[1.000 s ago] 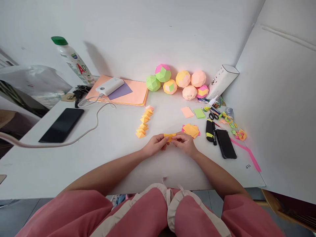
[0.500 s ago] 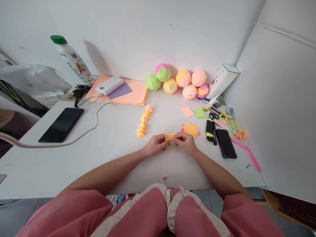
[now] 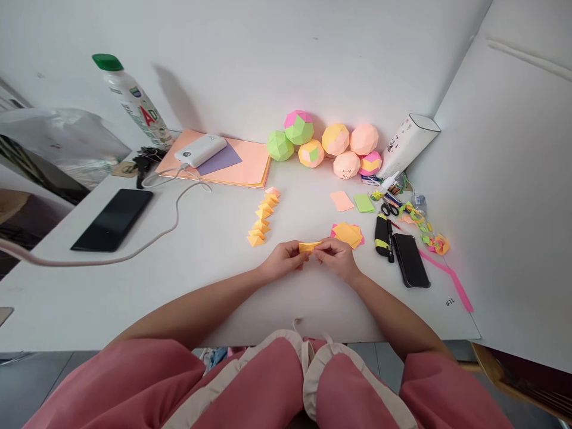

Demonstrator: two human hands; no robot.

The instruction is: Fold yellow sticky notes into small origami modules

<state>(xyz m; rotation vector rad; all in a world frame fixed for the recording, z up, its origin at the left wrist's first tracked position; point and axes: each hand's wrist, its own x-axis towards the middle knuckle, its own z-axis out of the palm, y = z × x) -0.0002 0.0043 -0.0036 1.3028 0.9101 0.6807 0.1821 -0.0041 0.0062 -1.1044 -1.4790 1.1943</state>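
Observation:
Between both hands is a small piece of folded orange paper (image 3: 309,246), held just above the front part of the desk. My left hand (image 3: 286,258) pinches its left end, and my right hand (image 3: 336,257) grips the right end with thumb and fingers. The fingers hide part of the folds. Right behind my right hand lies a pile of orange and pink paper squares (image 3: 348,235). To the left, a row of folded orange paper units (image 3: 263,213) runs away from me across the desk.
Several faceted paper balls (image 3: 335,140) stand against the wall. Peach squares (image 3: 342,201) and green squares (image 3: 363,203) lie nearer. At right are scissors (image 3: 389,208), a utility knife (image 3: 382,235) and a phone (image 3: 411,260). A tablet (image 3: 114,220), power bank (image 3: 201,150) and cable (image 3: 175,217) occupy the left.
Both hands stay in nearly the same place with the folded orange paper between them. The camera view has shifted slightly, so the desk items appear a little higher and further right.

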